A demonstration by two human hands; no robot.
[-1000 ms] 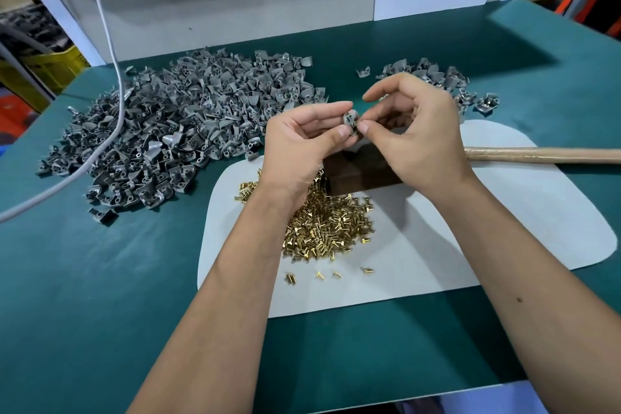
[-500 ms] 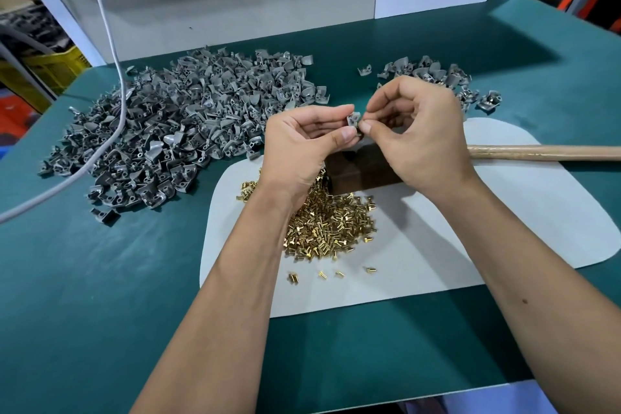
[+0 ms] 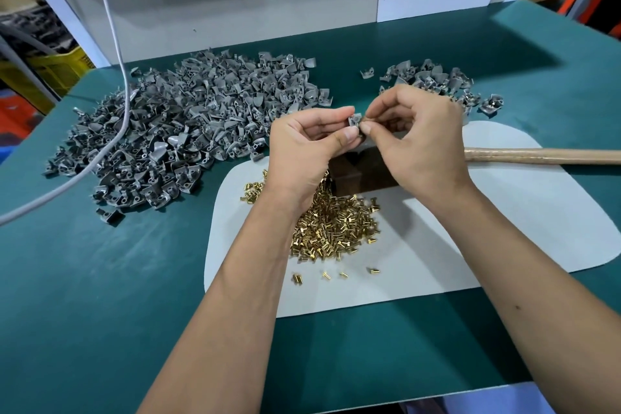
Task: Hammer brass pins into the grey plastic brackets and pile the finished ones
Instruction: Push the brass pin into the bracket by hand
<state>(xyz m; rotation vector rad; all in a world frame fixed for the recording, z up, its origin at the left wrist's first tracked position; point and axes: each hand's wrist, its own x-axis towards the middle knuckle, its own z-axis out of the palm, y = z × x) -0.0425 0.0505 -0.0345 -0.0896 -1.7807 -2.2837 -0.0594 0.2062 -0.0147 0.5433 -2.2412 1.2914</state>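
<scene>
Green-topped workbench point(image 3: 100, 312), white backboard behind it. Nearest on the bench lies a white mat point(image 3: 470, 245) carrying a heap of brass pins point(image 3: 332, 225), with a few strays loose at its near edge. Both forearms reach in from the bottom over the mat. Left hand point(image 3: 302, 148) and right hand point(image 3: 416, 141) meet above the far part of the mat, held in the air over a dark wooden block point(image 3: 356, 175). Left thumb and fingers pinch one grey bracket point(image 3: 355, 120); right thumb and forefinger are closed together, tips pressed against that same bracket. Cannot tell whether a pin sits between the right fingertips, too small. Wooden hammer handle point(image 3: 544, 156) lies across the mat's right side, running off frame; its head is hidden behind the right hand. Further back left, a large pile of grey brackets point(image 3: 188, 131) with a grey cable point(image 3: 111, 44) draped over it. Further back right, a small pile of brackets point(image 3: 437, 77).
</scene>
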